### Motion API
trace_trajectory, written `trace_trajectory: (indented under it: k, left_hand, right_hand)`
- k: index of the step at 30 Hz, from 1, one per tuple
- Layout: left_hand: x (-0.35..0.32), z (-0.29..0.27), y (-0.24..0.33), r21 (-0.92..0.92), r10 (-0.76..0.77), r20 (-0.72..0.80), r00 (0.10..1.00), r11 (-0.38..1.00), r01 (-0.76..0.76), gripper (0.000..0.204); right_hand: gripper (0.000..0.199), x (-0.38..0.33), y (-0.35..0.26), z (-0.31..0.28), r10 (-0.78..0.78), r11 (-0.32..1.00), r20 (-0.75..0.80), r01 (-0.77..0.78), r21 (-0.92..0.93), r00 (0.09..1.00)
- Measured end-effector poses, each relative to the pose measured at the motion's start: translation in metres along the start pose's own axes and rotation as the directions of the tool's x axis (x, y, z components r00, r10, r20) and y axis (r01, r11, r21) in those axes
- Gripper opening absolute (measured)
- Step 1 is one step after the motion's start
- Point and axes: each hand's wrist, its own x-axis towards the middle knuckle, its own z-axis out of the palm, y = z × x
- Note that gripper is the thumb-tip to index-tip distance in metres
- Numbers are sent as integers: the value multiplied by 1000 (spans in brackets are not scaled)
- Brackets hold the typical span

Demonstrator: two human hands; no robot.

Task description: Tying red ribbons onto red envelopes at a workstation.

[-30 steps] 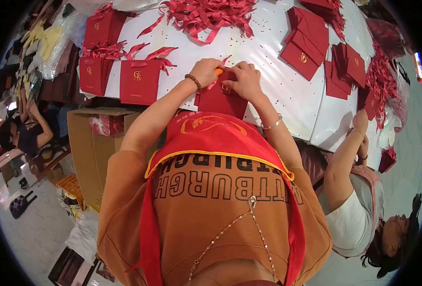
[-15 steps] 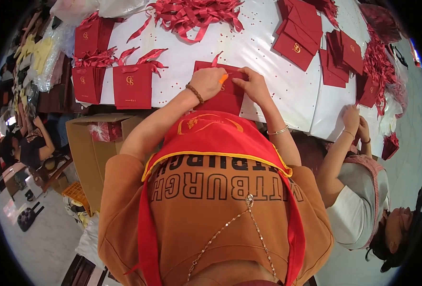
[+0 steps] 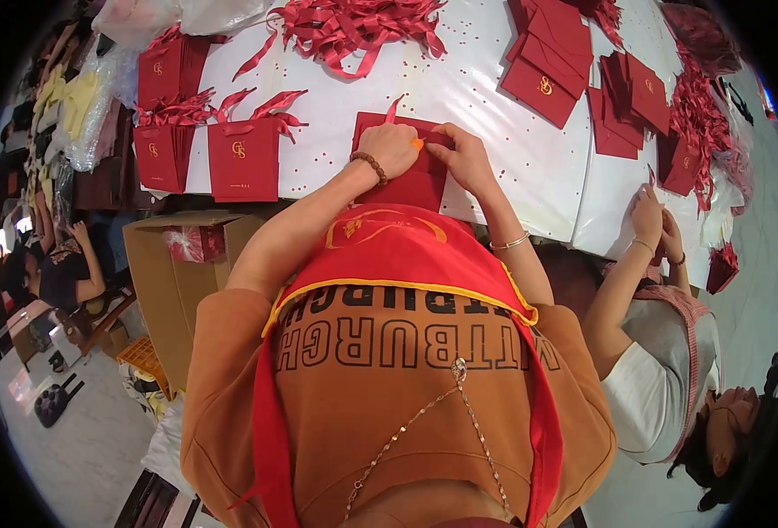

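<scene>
A flat red paper bag (image 3: 420, 189) lies at the table's front edge, just beyond my red apron. My left hand (image 3: 390, 151) rests over its upper part with fingers curled closed. A small orange piece (image 3: 418, 143) shows at those fingertips; its kind is unclear. From behind the knuckles a red ribbon end (image 3: 393, 109) sticks up past the bag's top. At the bag's upper right, my right hand (image 3: 463, 160) pinches with thumb and forefinger close to the left fingertips. The exact point where the hands meet is partly covered by the fingers.
Red bags with ribbon handles (image 3: 243, 160) stand at the left. A heap of red ribbons (image 3: 362, 31) lies at the back; bag stacks (image 3: 547, 62) are at the right. A co-worker's hands (image 3: 648, 220) work at the right edge. A cardboard box (image 3: 164, 290) stands below, left.
My left hand has shifted slightly right, nearer my right fingertips, its wrist turned a little. The bag has moved slightly left. My right hand stays nearly in place.
</scene>
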Motion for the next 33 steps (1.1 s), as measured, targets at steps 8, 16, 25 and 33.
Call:
trace_trajectory:
  k: [8,16,25,33]
  left_hand:
    - [-4,-12,29,252,20,-24,1000,968,-13,23]
    - [1,-14,15,-213,-92,99,991,971,112,22]
    - [-6,-8,14,82,29,-91,995,996,-22,19]
    - [-2,-13,9,76,-19,18,1000,997,18,23]
  right_hand:
    - [24,-1,-6,-5,-7,1000,-26,6,-21,1000]
    - [23,-3,-11,-7,-31,997,13,30,67,999]
    - [25,-6,-9,-6,-17,999,13,17,34,1000]
    - [26,-4,-4,0,-30,996,-18,31,85,999]
